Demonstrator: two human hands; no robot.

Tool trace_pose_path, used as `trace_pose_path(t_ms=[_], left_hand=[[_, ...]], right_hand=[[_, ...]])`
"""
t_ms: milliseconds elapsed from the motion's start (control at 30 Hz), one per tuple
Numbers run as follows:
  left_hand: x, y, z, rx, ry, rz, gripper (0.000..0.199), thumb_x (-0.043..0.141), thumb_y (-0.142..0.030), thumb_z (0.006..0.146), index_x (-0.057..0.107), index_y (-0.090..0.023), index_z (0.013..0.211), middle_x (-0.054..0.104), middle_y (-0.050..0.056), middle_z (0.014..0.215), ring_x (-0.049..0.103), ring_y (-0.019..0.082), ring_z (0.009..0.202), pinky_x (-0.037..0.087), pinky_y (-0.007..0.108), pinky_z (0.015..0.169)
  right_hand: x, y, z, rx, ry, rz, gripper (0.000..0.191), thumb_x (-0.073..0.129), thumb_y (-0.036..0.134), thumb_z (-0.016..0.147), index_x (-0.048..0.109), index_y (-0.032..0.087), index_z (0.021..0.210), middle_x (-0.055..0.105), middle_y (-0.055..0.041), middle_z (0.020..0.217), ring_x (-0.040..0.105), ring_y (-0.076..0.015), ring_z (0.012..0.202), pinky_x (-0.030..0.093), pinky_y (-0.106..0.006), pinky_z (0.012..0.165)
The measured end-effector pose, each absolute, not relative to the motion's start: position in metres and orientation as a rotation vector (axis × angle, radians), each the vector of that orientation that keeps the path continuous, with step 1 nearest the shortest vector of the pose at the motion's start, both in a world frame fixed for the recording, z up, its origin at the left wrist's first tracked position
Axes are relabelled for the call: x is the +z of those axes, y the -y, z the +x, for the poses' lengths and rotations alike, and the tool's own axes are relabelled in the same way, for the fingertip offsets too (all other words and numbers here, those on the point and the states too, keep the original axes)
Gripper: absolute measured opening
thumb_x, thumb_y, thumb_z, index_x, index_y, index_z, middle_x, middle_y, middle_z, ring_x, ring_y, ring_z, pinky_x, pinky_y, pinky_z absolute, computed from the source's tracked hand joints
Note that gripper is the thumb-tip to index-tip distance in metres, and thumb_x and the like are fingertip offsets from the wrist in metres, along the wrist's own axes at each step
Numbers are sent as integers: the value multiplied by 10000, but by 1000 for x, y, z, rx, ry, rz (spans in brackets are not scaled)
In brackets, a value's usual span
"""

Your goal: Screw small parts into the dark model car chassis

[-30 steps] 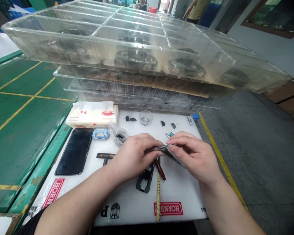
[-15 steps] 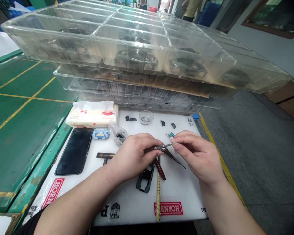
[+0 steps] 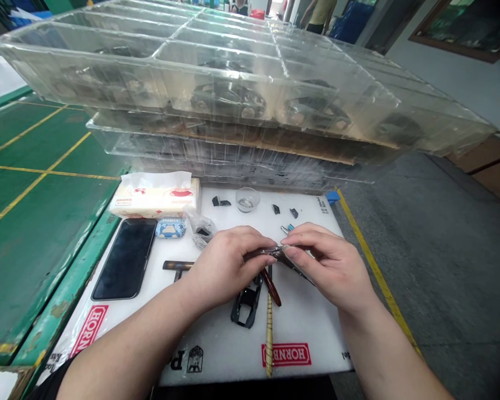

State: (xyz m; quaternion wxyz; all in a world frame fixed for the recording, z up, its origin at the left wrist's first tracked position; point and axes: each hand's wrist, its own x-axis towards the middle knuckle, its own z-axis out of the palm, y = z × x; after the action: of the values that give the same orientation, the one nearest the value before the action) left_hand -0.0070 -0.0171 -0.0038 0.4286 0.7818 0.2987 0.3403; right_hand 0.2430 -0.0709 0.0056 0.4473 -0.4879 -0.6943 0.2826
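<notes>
Holding a slim dark tool (image 3: 270, 253) in the left hand (image 3: 227, 266), right hand (image 3: 331, 266) apparently pinching its tip, above a black model-car chassis (image 3: 246, 303).

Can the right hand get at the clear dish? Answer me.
Probably yes: nothing stands between the right hand and the clear dish, though its fingers are pinching the slim dark tool.

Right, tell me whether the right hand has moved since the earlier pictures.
Yes: the right hand has shifted left since the middle picture, against the red HORNBY logo on the white board.
</notes>
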Motion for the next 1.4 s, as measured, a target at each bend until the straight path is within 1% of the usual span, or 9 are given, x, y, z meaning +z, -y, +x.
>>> trace_pose_path(t_ms=[133,333,467,633,733,867,1067,1233,1400], left_hand=[[0,15,-10,887,-787,1518,173,906,-317,1025,935,-228,1170,858,92,1176,812,217,1011,670,359,907],[-2,11,-14,914,-658,1069,358,954,-436,1011,904,-178,1254,887,106,1001,760,184,847,656,363,855],[-4,12,-13,958,-607,979,394,951,-441,1015,877,-189,1309,878,94,1000,790,195,887,663,378,889],[-3,12,-13,972,-613,904,434,951,-411,1009,846,-203,1375,818,59,1010,841,219,956,682,367,884],[-3,10,-13,977,-663,968,424,907,-410,1039,842,-190,1395,808,60,986,796,182,872,633,311,787],[-2,7,-16,998,-813,1210,331,870,-423,1050,889,-208,1302,811,43,962,687,143,766,599,305,744],[9,9,-21,1026,-925,1729,200,804,-375,1086,929,-253,1184,900,80,1150,818,253,1068,646,408,963],[12,13,-19,1036,-875,1992,183,750,-258,1101,919,-226,1162,893,65,1032,827,228,950,647,378,903],[9,14,-17,1054,-822,2082,190,744,-224,1108,915,-205,1188,879,52,1001,821,207,922,642,348,882]], right_hand=[[1,70,252,626,1591,-1325,150,869,380,1087,904,337,1227,841,-28,1089,784,-202,909,631,-331,784],[-10,57,277,321,1813,-1768,225,807,482,1071,862,268,1031,827,-67,1015,759,-273,870,549,-410,731],[-21,53,285,246,1965,-1968,198,806,449,1045,825,252,1035,835,-91,1108,763,-311,936,548,-447,816],[-25,52,282,381,2064,-2102,186,793,428,1042,804,249,992,819,-100,1055,746,-305,891,506,-412,749],[-20,53,278,384,1975,-1984,184,758,420,1056,794,248,999,812,-93,1060,744,-292,892,535,-415,777],[-12,59,273,577,1632,-1675,303,831,547,1057,830,261,1156,821,-78,1102,747,-254,883,582,-381,730],[-7,64,268,809,1284,-1227,374,1014,480,969,877,297,1265,866,-70,1179,783,-216,945,674,-353,825],[-3,64,263,785,1218,-1140,373,1029,515,951,867,304,1212,878,-68,1180,726,-189,773,676,-360,702],[-1,64,259,760,1207,-1142,394,1032,551,939,863,298,1189,883,-74,1169,737,-194,769,698,-368,709]])
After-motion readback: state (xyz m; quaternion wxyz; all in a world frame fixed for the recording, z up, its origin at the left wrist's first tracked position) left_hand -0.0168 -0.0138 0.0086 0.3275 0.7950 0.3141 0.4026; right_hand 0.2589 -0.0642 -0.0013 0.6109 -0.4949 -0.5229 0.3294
